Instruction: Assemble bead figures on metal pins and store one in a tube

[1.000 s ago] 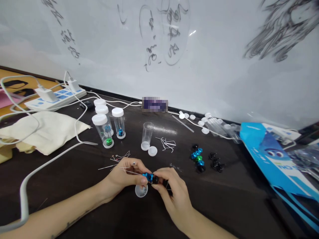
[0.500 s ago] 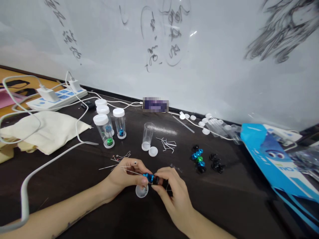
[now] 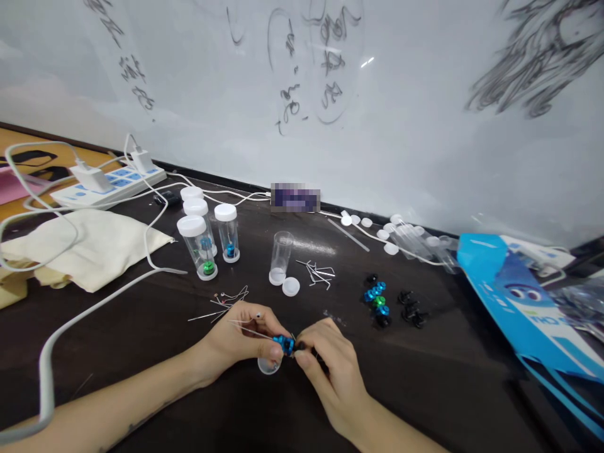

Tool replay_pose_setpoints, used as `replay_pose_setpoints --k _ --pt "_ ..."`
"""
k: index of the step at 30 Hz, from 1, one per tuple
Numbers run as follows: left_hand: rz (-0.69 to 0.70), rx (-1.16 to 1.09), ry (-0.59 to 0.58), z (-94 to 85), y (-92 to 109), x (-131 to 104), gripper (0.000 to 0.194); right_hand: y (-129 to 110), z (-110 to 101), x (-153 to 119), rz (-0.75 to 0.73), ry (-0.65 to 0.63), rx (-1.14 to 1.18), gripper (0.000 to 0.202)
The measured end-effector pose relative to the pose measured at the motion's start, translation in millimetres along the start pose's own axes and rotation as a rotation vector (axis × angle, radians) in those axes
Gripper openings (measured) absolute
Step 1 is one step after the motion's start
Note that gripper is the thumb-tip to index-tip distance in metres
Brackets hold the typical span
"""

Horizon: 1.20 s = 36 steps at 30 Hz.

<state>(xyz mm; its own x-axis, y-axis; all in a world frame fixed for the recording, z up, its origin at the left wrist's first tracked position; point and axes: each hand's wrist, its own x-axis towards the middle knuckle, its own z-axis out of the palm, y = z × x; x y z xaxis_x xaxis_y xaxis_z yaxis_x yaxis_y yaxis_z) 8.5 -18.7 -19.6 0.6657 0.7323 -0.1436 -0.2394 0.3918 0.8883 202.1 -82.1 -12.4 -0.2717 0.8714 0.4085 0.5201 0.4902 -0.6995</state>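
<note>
My left hand [image 3: 250, 333] is closed around a small blue metal part [image 3: 283, 343], thumb against forefinger. A thin silvery wire [image 3: 250, 329] runs from that part back across my left fingers. My right hand [image 3: 335, 371] pinches a small black piece [image 3: 300, 346] right up against the blue part's right end; whether the two are joined I cannot tell. Below my left thumb sits a round clear cup [image 3: 268, 367], partly hidden. Several thin wires [image 3: 226, 305], some with small coloured ends, lie behind my left wrist.
Capped clear tubes [image 3: 198, 251] holding blue or green parts stand left. An uncapped tube [image 3: 280, 255], its white cap [image 3: 290, 287] and bent metal rods [image 3: 315, 274] lie ahead. Blue and green parts [image 3: 377, 296], black pieces [image 3: 411, 308] and a blue bag [image 3: 514, 296] are right.
The blue part has shifted slightly right and down and turned a little in my left fingers. My right fingertips have shifted on the black piece, which now shows at the blue part's end.
</note>
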Motion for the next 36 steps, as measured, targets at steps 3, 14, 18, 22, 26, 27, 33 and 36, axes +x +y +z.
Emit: replay_pose_setpoints --k 3,14,18,22,26,27,33,36 --pt "0.011 0.005 0.013 -1.3 -1.5 0.5 0.019 -0.7 -1.0 -0.1 0.024 0.01 0.004 0.033" --pt "0.036 -0.014 0.04 -0.6 1.6 2.8 0.017 -2.3 -3.5 -1.1 -0.025 0.053 0.047 0.023" --pt "0.044 -0.016 0.038 0.0 1.6 2.4 0.017 -2.5 -3.2 0.4 -0.032 0.04 0.039 0.022" --pt "0.049 -0.035 0.024 -1.3 0.5 3.3 0.016 -3.6 -2.9 2.2 -0.013 0.001 0.034 0.025" --pt "0.031 -0.033 0.006 -1.7 -0.1 2.7 0.015 -3.2 -2.2 2.5 0.004 -0.016 0.032 0.032" --pt "0.021 -0.025 0.0 -1.7 -0.3 2.2 0.016 -3.0 -2.1 2.2 0.003 -0.012 0.031 0.033" --pt "0.004 0.006 -0.024 -1.7 -1.4 1.8 0.018 -0.7 -0.9 -2.2 0.008 -0.003 0.029 0.013" --pt "0.026 0.004 -0.001 -2.7 -1.3 3.0 0.017 2.2 1.9 -5.1 -0.013 0.029 0.036 0.007"
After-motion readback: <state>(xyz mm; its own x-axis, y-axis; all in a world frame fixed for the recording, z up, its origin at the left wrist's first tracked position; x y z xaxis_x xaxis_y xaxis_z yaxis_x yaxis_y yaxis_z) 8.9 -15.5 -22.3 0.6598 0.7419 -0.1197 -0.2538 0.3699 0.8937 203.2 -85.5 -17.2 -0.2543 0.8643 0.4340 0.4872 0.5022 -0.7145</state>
